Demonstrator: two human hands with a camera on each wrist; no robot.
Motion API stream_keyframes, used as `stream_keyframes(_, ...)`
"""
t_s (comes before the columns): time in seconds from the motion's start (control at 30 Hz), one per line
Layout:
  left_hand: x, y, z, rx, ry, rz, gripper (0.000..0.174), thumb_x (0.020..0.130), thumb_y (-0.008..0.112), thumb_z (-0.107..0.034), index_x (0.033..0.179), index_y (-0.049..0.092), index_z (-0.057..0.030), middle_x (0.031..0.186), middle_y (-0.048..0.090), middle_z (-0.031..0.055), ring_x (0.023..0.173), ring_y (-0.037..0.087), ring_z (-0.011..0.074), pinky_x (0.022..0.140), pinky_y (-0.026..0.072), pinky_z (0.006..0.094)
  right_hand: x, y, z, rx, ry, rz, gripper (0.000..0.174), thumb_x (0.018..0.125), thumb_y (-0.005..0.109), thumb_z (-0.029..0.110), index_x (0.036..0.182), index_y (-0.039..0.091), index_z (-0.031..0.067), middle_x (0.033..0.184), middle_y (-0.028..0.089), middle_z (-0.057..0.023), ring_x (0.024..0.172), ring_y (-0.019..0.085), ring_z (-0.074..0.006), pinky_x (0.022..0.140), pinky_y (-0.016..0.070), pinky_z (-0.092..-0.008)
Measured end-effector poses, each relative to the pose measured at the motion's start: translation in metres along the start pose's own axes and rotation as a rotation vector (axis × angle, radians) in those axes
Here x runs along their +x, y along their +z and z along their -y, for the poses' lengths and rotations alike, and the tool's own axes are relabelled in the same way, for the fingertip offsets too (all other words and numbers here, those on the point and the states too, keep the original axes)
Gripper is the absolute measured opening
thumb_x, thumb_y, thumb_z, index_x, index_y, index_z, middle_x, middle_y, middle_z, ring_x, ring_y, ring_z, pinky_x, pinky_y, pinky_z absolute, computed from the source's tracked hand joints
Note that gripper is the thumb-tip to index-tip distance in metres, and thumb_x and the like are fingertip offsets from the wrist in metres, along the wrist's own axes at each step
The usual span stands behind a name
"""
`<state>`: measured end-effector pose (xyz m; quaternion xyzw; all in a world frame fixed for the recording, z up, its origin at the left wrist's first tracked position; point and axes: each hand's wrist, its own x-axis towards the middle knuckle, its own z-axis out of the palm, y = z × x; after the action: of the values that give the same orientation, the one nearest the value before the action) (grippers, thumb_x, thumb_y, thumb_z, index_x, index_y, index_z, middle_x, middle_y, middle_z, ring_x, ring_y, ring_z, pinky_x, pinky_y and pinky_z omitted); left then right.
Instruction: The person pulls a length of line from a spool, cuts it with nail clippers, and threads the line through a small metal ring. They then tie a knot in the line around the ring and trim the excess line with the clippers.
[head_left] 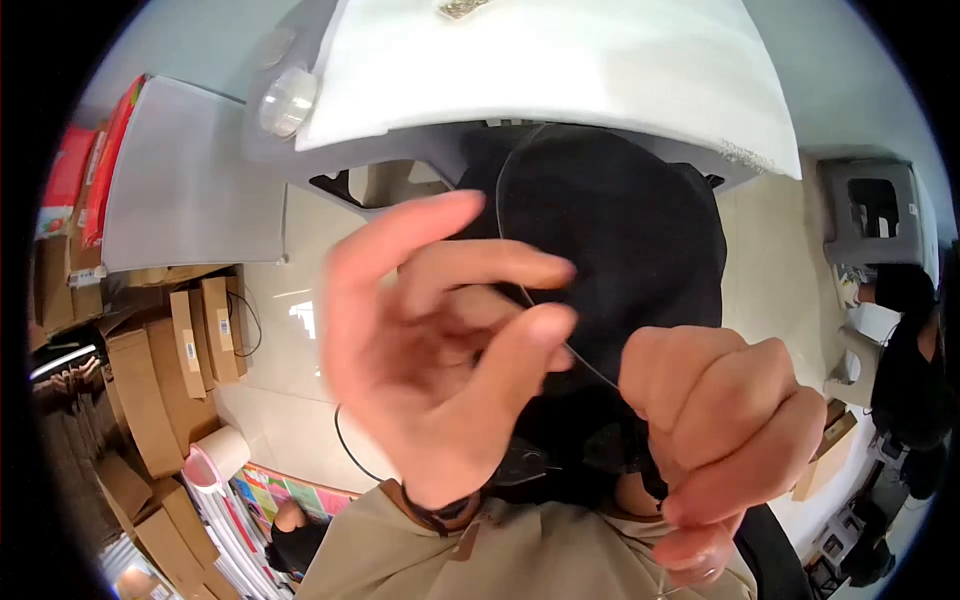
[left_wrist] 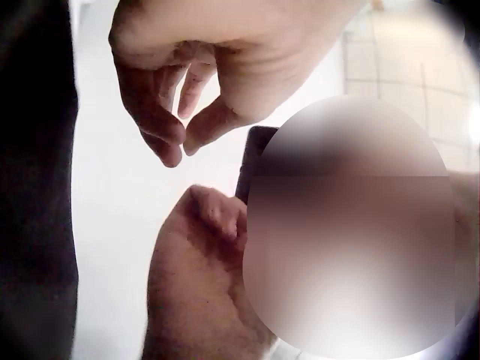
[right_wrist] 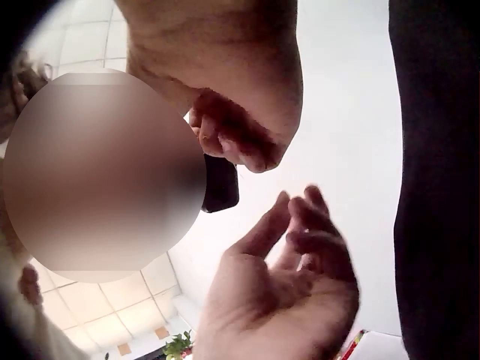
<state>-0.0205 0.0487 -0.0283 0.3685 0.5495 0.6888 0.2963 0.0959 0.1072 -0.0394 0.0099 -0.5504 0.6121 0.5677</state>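
A thin clear thread (head_left: 499,190) arcs down from the table edge over black fabric (head_left: 620,230), past the fingers of my left hand (head_left: 430,340), to my right hand (head_left: 720,420). My right fingers are curled tightly into a fist and grip the thread. Blurred in the head view, my left hand has loosely bent fingers, with a gap between thumb and fingertips where the thread passes. In the left wrist view, the left hand (left_wrist: 217,67) has thumb and fingertips close together above the curled right hand (left_wrist: 206,277). The right wrist view shows the same two hands, slightly apart.
A white-topped table (head_left: 560,60) stands in front, with a small beige heap (head_left: 462,8) at its far edge. A clear plastic container (head_left: 288,100) stands at its left corner. Cardboard boxes (head_left: 145,400) are stacked at left; a grey stool (head_left: 872,210) is at right.
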Motion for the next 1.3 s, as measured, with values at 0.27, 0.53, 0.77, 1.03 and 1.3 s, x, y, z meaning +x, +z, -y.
stream_keyframes(0.27,0.003,-0.019,0.004,-0.034,0.573,0.441,0.016,0.073,0.070,-0.013,0.085,0.060,-0.0088,0.088,0.045,0.0088,0.051,0.045,0.0152,0.042,0.0373,0.0187,-0.006,0.008,0.003,0.059,-0.026,-0.063,0.036,0.069,0.075,0.012,0.067,0.039,0.0081,0.060,0.037,-0.0016,0.038,0.023,-0.0122,0.038,0.0157,-0.0268)
stream_keyframes(0.53,-0.018,0.013,-0.014,-0.129,0.496,0.287,0.009,0.072,0.074,-0.011,0.076,0.066,-0.0132,0.089,0.048,0.0039,0.074,0.048,0.0193,0.054,0.0379,0.0235,-0.011,-0.004,0.008,0.057,-0.036,0.017,0.034,0.073,0.073,0.013,0.070,0.039,0.0072,0.049,0.037,-0.0028,0.033,0.019,-0.0119,0.035,0.0125,-0.0261)
stream_keyframes(0.77,0.006,0.007,0.015,-0.401,0.540,0.479,0.008,0.070,0.073,-0.009,0.073,0.066,-0.0100,0.087,0.049,0.0051,0.077,0.048,0.0199,0.054,0.0349,0.0258,-0.007,-0.024,-0.009,0.439,0.166,0.226,0.026,0.073,0.069,0.005,0.053,0.053,-0.0002,0.043,0.043,-0.0054,0.032,0.036,-0.0182,0.033,0.0216,-0.0274)
stream_keyframes(1.03,-0.006,0.056,0.011,-0.419,0.374,-0.114,0.014,0.081,0.062,-0.015,0.069,0.057,-0.0098,0.075,0.044,0.0034,0.068,0.044,0.0176,0.053,0.0331,0.0264,0.006,0.009,-0.001,0.424,0.282,-0.241,0.017,0.075,0.072,0.010,0.068,0.064,-0.0043,0.044,0.049,-0.0092,0.032,0.035,-0.0121,0.035,0.0249,-0.0238)
stream_keyframes(1.3,0.012,0.006,0.012,-0.368,0.390,0.296,0.022,0.090,0.051,-0.021,0.071,0.060,-0.0130,0.079,0.045,0.0027,0.076,0.044,0.0163,0.061,0.0351,0.0243,0.013,-0.012,-0.008,-0.018,0.118,0.077,0.026,0.073,0.076,0.020,0.070,0.059,0.0021,0.050,0.050,-0.0028,0.038,0.035,-0.0097,0.037,0.0254,-0.0240)
